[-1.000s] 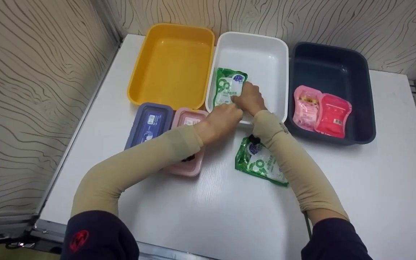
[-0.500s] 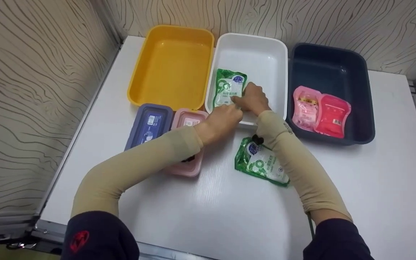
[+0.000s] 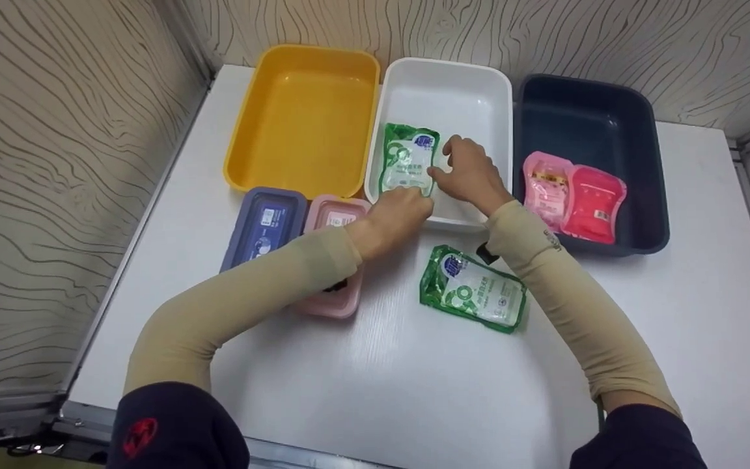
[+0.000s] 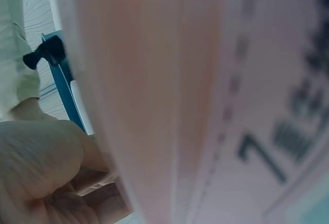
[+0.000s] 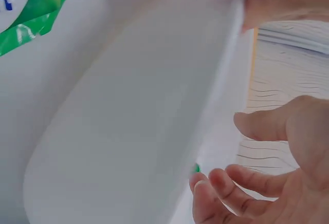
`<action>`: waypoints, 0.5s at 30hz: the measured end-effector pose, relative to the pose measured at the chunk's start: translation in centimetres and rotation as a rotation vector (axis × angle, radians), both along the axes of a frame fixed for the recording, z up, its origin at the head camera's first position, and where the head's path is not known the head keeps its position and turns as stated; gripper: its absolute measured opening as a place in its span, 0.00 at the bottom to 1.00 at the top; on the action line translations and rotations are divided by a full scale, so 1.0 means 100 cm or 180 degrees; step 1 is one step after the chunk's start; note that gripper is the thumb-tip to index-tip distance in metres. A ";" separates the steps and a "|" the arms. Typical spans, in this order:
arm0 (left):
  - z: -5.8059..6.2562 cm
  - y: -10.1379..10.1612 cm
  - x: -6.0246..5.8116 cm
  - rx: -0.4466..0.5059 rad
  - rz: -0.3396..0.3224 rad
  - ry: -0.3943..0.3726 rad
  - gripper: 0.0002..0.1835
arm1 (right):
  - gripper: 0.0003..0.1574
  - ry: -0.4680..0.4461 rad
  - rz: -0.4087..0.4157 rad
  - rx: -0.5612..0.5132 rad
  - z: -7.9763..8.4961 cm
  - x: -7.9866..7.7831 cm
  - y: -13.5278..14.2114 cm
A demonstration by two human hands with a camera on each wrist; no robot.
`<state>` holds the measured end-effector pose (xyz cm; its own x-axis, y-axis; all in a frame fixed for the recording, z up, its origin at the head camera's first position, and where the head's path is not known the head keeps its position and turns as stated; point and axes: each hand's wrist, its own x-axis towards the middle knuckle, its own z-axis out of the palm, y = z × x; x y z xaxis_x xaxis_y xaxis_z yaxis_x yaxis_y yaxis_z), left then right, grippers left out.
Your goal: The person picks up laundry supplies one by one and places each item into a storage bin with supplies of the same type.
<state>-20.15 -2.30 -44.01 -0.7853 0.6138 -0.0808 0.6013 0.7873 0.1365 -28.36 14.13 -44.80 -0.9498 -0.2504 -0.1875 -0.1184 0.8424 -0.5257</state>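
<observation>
In the head view, we are looking at a green-and-white pouch (image 3: 409, 159) that is lying in the near left part of a white bin (image 3: 459, 104). It is showing a crinkled green border, a pale shiny panel with round green printing and a blue emblem near its upper right corner. The left hand (image 3: 393, 221) is covering its lower end with fingers curled; that grip is looking clenched, but we cannot tell whether it is grasping the pouch. The right hand (image 3: 472, 172) is hovering just beside the pouch's right edge, its grip released, thumb and fingers apart. A second pouch (image 3: 476, 290) is resting on the bench (image 3: 362, 378).

In the left wrist view, we are seeing what the head view is hiding: the curled fingers from the palm side, beside a blurred pink container (image 4: 144, 95) that is filling most of the frame and bearing dark print.

In the right wrist view, we are seeing the bin's pale wall close up, the right hand's fingers spreading around nothing, and a tiny green patch (image 5: 197, 168) peeking by the fingertips. The left hand is appearing at the top right, its fingertips hidden.
</observation>
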 end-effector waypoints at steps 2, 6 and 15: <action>0.000 -0.001 0.000 0.0035 -0.0007 0.0029 0.12 | 0.34 0.0010 0.0063 0.0007 0.005 0.005 0.003; 0.001 -0.001 0.000 0.0045 -0.0032 0.0032 0.12 | 0.33 0.0063 0.0125 -0.0091 0.013 0.018 0.009; 0.001 -0.002 -0.001 0.0088 0.0008 -0.0119 0.12 | 0.21 0.0250 0.0465 -0.0409 0.018 0.064 0.028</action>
<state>-20.26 -2.50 -43.94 -0.7835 0.6143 -0.0932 0.5935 0.7843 0.1805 -21.99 16.88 -42.98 -0.9121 -0.4037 -0.0720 -0.2793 0.7400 -0.6119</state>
